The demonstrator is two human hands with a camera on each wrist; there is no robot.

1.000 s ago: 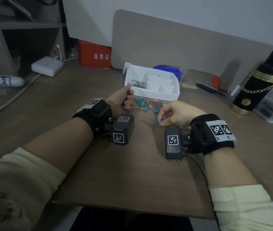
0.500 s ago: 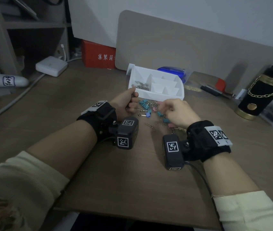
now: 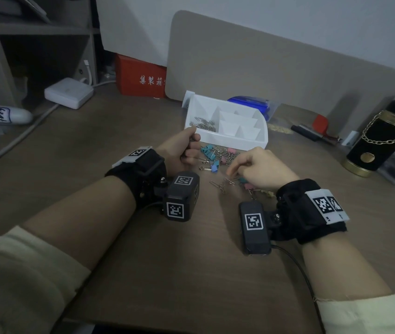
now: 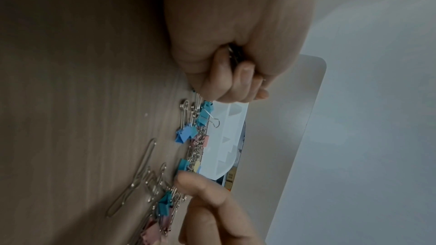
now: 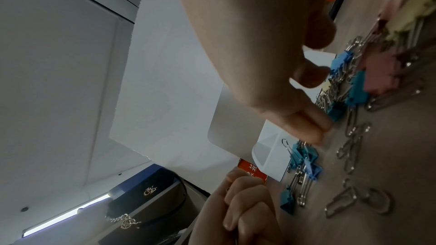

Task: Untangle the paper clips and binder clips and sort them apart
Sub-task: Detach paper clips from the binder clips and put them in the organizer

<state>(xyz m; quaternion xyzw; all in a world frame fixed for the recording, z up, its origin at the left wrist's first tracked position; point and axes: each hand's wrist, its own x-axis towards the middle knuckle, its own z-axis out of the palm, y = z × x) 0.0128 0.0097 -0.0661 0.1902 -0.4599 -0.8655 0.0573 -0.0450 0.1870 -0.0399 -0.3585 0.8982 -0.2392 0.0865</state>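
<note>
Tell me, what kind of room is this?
Probably an office or study desk: a wooden desk, a white organizer tray holding paper clips, and a white power adapter.

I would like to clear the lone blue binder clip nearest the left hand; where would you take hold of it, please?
Probably pinch the blue binder clip across its folded blue body, coming from above. It lies a little apart from the tangle, while its wire handles point toward the left hand.

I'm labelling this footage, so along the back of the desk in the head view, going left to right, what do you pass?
White power adapter → red box → white divided organizer → black bottle with the gold chain.
</note>
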